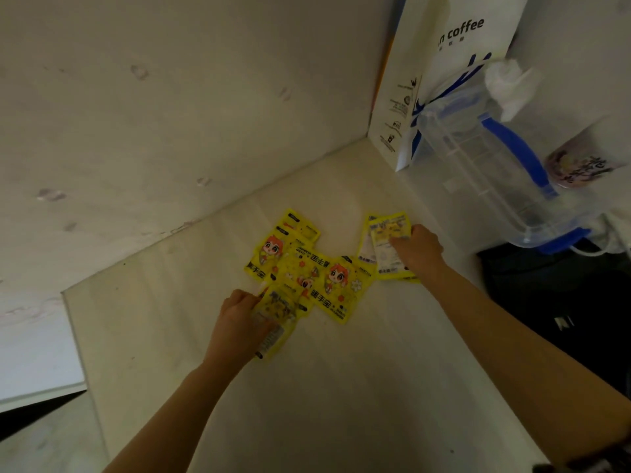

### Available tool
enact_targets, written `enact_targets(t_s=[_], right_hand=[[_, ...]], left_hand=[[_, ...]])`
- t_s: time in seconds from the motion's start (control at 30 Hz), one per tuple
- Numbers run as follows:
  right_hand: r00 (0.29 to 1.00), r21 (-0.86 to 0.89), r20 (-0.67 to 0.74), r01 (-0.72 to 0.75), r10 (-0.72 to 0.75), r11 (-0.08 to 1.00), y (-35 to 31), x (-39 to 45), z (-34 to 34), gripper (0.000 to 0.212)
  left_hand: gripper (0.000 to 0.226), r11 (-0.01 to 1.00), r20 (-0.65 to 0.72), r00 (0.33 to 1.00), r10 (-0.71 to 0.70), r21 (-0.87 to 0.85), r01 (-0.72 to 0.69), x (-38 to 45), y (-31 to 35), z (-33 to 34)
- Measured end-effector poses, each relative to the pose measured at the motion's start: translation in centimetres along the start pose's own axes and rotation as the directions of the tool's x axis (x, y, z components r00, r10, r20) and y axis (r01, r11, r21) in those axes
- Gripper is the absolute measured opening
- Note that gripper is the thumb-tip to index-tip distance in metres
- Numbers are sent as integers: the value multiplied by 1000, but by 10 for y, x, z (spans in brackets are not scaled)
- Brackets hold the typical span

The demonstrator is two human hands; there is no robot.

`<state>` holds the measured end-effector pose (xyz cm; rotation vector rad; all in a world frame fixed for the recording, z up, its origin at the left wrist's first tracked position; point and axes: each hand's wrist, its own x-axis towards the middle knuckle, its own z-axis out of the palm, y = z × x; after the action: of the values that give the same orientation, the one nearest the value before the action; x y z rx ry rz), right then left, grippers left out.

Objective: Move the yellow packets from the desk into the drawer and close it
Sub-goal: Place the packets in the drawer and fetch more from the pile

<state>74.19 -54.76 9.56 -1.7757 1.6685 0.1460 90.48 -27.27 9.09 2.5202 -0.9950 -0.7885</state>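
Observation:
Several yellow packets (307,268) with a cartoon figure lie overlapping on the pale desk (341,387), near its far corner. My left hand (239,322) grips one yellow packet (276,319) at the near left of the pile, thumb over it. My right hand (418,249) holds another yellow packet (387,247) at the right of the pile, fingers on its right edge. No drawer is in view.
A white paper coffee bag (426,63) stands in the far right corner. In front of it is a clear plastic box with blue clips (495,165). A dark bag (563,308) lies to the right. The desk's left edge (73,336) drops off to the floor.

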Motion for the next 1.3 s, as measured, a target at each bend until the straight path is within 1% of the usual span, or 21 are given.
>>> enact_targets(t_s=[0.1, 0.2, 0.27, 0.37, 0.47, 0.57, 0.67, 0.73, 0.83, 0.93, 1.03, 1.13, 1.2, 1.3], right_hand=[[999, -3, 2, -47, 47, 999, -13, 4, 6, 51], [999, 13, -9, -43, 43, 999, -19, 5, 11, 52], [1000, 47, 1, -18, 18, 999, -20, 5, 11, 49], [1000, 46, 4, -1, 1, 999, -20, 3, 9, 46], [1000, 67, -12, 4, -3, 998, -20, 4, 12, 46], [1000, 70, -28, 16, -14, 997, -23, 2, 16, 40], [1000, 15, 9, 2, -3, 1000, -27, -1, 19, 43], [999, -8, 46, 25, -24, 1000, -28, 1, 22, 44], [993, -6, 73, 92, -92, 996, -28, 1, 24, 39], [983, 70, 107, 142, -149, 987, -25, -3, 18, 41], [979, 181, 125, 137, -161, 974, -14, -5, 11, 41], [979, 285, 113, 132, -170, 949, -3, -11, 0, 40], [981, 331, 65, 151, -182, 931, 3, -18, -8, 40], [983, 412, -21, 176, -183, 894, 12, -37, -18, 34]], left_hand=[[36, 999, -31, 999, -20, -33, 19, -1, 2, 1], [44, 998, -42, 999, -32, -58, 30, -2, 5, 1], [52, 996, -39, 998, -49, -81, 46, -3, 6, 1], [59, 996, -22, 998, -57, -74, 55, -2, 6, 1], [48, 996, 1, 998, -64, -56, 64, 3, 3, 2], [38, 998, 20, 999, -46, -40, 47, 4, 3, 2], [33, 999, 23, 1000, -3, -40, 4, 3, 5, 3], [29, 999, 15, 1000, 7, -54, -6, 2, 7, 2], [29, 997, 7, 1000, -2, -79, 3, 0, 7, 1], [33, 996, 17, 999, -29, -88, 31, -2, 5, -2], [39, 978, 57, 991, -118, -164, 126, -6, 1, -5], [31, 917, 113, 972, -205, -325, 231, -15, -6, -4], [26, 877, 123, 963, -241, -397, 270, -22, -7, -5], [20, 808, 127, 957, -260, -514, 288, -36, -1, -6]])
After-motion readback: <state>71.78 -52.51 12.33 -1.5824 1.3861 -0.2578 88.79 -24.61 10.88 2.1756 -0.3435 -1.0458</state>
